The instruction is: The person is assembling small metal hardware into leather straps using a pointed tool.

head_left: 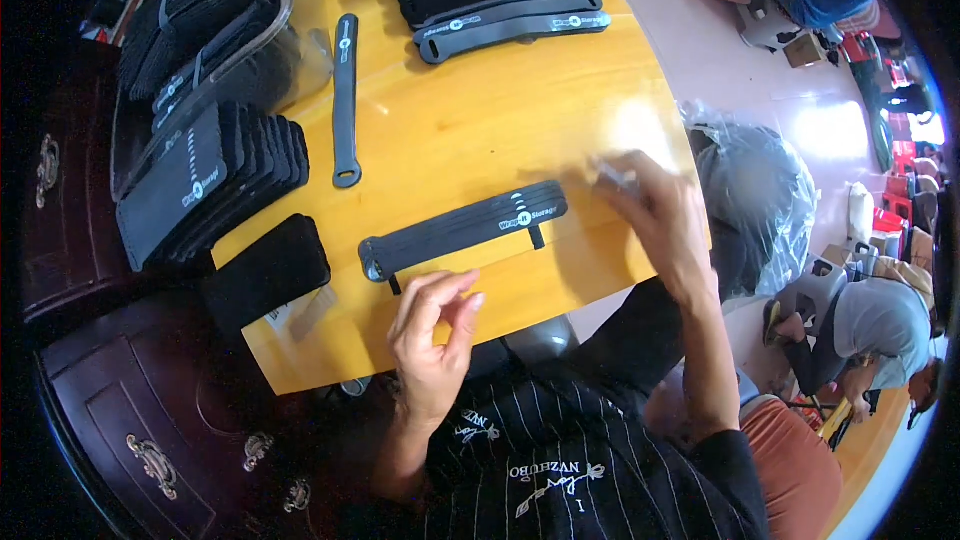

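Hands (540,270) loosely curled, seemingly empty, over flat black rubbery straps (462,230) on glossy yellow wooden table (500,110).

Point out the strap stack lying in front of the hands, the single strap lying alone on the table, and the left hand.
Strap stack (465,226): head view, middle of the top strap.
Single strap (346,100): head view, mid-length of its band.
Left hand (430,340): head view, back of the hand.

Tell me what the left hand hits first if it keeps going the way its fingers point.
The left hand points up and away across the wooden table. First in that line looks to be the flat stack of black straps just beyond its fingertips, though how high the hand sits above the table is unclear.
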Tool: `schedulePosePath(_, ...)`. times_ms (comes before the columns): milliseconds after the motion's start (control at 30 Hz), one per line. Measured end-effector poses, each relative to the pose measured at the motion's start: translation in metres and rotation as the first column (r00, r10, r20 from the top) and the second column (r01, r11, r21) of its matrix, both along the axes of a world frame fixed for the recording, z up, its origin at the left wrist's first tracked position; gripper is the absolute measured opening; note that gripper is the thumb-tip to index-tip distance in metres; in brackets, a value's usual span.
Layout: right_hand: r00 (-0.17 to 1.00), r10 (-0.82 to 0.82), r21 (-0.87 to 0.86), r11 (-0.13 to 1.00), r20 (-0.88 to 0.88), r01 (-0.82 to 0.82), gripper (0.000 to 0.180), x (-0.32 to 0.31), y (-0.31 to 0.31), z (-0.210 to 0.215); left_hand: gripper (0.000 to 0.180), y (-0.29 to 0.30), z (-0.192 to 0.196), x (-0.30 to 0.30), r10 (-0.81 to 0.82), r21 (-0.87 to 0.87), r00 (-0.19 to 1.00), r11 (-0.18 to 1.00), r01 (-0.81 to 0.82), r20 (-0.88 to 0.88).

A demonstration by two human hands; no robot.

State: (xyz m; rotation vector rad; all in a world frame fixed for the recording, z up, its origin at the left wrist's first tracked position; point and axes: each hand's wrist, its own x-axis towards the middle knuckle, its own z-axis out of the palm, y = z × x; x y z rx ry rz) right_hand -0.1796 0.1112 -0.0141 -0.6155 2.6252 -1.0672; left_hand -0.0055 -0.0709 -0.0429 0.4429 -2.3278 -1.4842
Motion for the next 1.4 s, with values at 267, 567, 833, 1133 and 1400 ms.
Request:
schedulePosePath(267, 0.97, 0.204, 0.011, 0.978, 0.135, -0.207, 0.015, 0.068, -0.001, 0.019, 0.024, 0.006, 0.003, 0.012, -0.045, 0.151, 0.996, 0.987, 0.056, -0.077)
schedulePosePath(567, 0.959, 0.041, -0.008, 0.999, 0.282, -0.04, 0.02, 0.057, 0.019, -0.005, 0.013, -0.029, -0.009, 0.047, 0.166, 0.587, 0.975, 0.778, -0.223, 0.151)
schedulePosePath(833, 0.792, -0.029, -0.191, 0.964, 0.61, 0.183, 0.018, 0.047, 0.016, -0.008, 0.016, -0.037, -0.006, 0.039, 0.204, 0.682, 0.961, 0.677, -0.277, 0.188)
schedulePosePath(1133, 0.861, -0.074, -0.109, 0.983, 0.502, 0.148, 0.021, 0.04, -0.002, -0.011, 0.015, -0.045, -0.014, 0.024, 0.362, 0.069, 0.917, 0.924, -0.377, 0.166)
schedulePosePath(1400, 0.874, -0.069, -0.128, 0.981, 0.48, 0.148, 0.023, 0.037, -0.011, -0.012, 0.013, -0.047, -0.019, 0.018, 0.392, 0.016, 0.905, 0.916, -0.4, 0.167)
